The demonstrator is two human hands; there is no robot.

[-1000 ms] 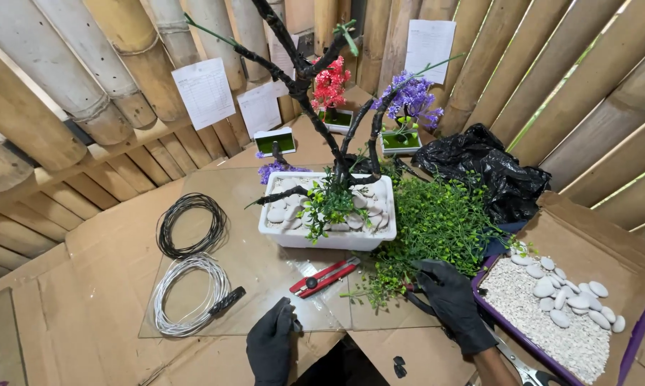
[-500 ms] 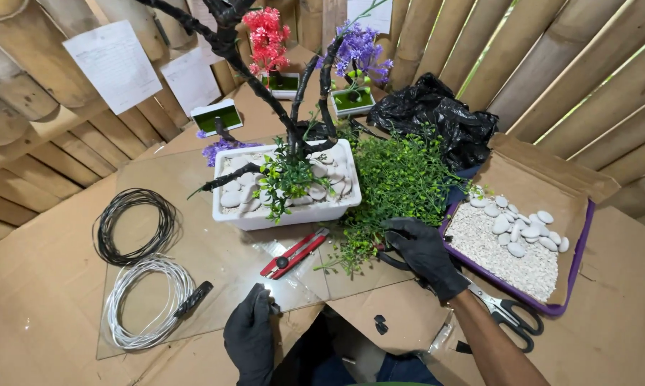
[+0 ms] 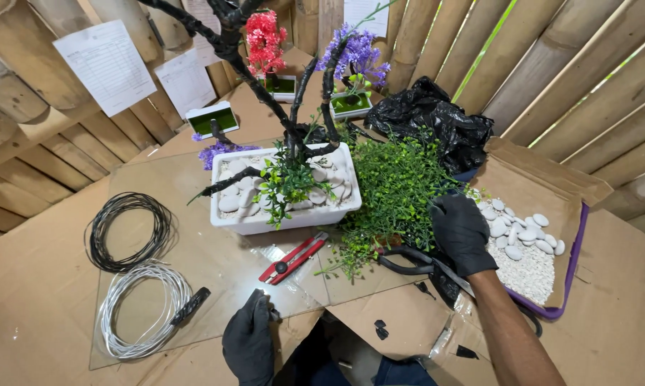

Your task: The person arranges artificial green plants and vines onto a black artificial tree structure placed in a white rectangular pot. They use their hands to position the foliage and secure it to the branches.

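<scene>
Green artificial foliage (image 3: 397,189) lies heaped on the cardboard-covered table (image 3: 37,314), directly under the black-gloved right hand (image 3: 462,232), whose fingers (image 3: 444,211) curl down into the sprigs and grip them. Black-handled scissors (image 3: 408,261) rest just below that hand's palm, touching the greenery's edge. The gloved left hand (image 3: 250,343) sits at the near edge of a glass sheet (image 3: 215,264), fingers bent inward; whether they pinch anything cannot be told. A red cutter (image 3: 292,259) lies just beyond its fingertips. Past the cutter stands a white planter (image 3: 287,214) holding a black wire tree and pale stones. White pebbles (image 3: 526,246) fill a purple tray (image 3: 572,264) beside the right hand. Coils of black wire (image 3: 126,230) and silver wire (image 3: 140,311) lie left of the left hand.
</scene>
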